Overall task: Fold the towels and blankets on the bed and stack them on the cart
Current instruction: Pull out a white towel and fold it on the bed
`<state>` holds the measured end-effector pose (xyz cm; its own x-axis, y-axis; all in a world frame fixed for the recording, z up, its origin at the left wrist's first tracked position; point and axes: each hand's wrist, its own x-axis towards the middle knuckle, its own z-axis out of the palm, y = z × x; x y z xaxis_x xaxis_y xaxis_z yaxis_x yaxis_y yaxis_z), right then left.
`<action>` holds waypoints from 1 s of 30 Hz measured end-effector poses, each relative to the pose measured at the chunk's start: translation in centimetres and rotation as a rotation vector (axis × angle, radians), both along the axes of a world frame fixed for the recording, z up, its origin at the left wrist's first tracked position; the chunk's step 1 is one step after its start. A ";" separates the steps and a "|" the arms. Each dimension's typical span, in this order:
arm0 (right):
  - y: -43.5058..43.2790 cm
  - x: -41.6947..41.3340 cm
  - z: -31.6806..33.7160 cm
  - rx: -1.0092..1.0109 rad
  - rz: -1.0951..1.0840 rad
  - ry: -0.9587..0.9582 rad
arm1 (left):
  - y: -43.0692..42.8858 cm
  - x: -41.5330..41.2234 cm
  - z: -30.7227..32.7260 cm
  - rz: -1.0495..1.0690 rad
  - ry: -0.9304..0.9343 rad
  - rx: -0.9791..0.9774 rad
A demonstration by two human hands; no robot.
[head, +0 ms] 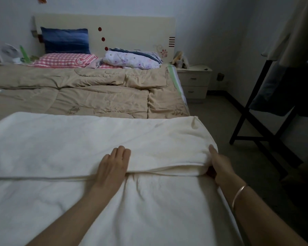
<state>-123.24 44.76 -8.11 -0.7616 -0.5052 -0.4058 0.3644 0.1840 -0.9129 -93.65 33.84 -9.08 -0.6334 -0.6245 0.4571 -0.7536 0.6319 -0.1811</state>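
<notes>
White blanket [78, 142] half-folded at foot of bed [135, 31] | left hand [114, 164] flat, fingers together, pressing fold | right hand [219, 166] pinching corner | risk: uneven pull skews layers.

A blue pillow [65, 40] leans against the cream headboard [132, 27], above a red checked pillow [64, 61]. A two-drawer nightstand [194, 82] stands at the right.

Left hand [114, 164] flat, right hand [220, 166] pinching
</notes>
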 end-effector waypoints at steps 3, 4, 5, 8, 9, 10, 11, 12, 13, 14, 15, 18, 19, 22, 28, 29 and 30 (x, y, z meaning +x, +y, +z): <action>-0.2 0.2 0.0 0.037 0.030 0.144 | -0.7 3.0 0.1 0.108 -0.035 -0.021; -0.2 0.4 -0.1 0.073 0.056 0.207 | -0.9 4.0 0.0 0.140 -0.044 -0.029; -0.1 0.6 -0.2 0.119 0.088 0.274 | -1.1 4.7 -0.1 0.167 -0.054 -0.026; 0.7 1.1 0.1 0.180 0.181 0.354 | -1.4 6.4 -0.4 0.243 -0.074 0.028; 1.1 1.1 0.3 0.170 0.182 0.329 | -1.4 6.6 -0.3 0.251 -0.075 0.041; 1.6 1.1 0.6 0.128 0.160 0.291 | -1.2 6.7 -0.2 0.242 -0.076 0.036; 2.0 0.9 0.9 0.071 0.120 0.253 | -1.1 6.7 0.1 0.225 -0.083 0.021; 2.5 0.8 1.4 0.016 0.071 0.227 | -1.1 6.8 0.6 0.204 -0.087 0.013; 3.1 0.7 1.8 -0.022 0.028 0.220 | -1.0 6.9 1.1 0.186 -0.086 -0.003; 3.6 0.7 2.1 -0.045 -0.001 0.229 | -1.2 7.1 1.6 0.161 -0.091 -0.025; 4.3 0.8 2.2 -0.049 -0.007 0.235 | -1.3 7.4 1.9 0.140 -0.100 -0.025; 5.8 1.3 1.8 0.025 0.104 0.228 | -1.2 8.4 1.9 0.095 -0.190 0.186; 6.0 1.3 1.3 0.087 0.160 0.194 | -1.1 8.5 1.8 0.117 -0.257 0.320; 5.9 0.3 -0.2 0.174 0.244 0.022 | -0.7 7.1 2.8 0.208 -0.302 0.564; 2.4 -3.1 0.5 0.062 0.349 -0.125 | 0.7 -1.9 1.5 0.100 0.392 0.545; 1.5 -3.6 0.8 0.072 0.366 -0.089 | 1.6 -3.6 0.9 0.045 0.408 0.557; 0.7 -3.9 1.4 0.080 0.368 -0.042 | 2.4 -5.3 0.5 0.014 0.390 0.565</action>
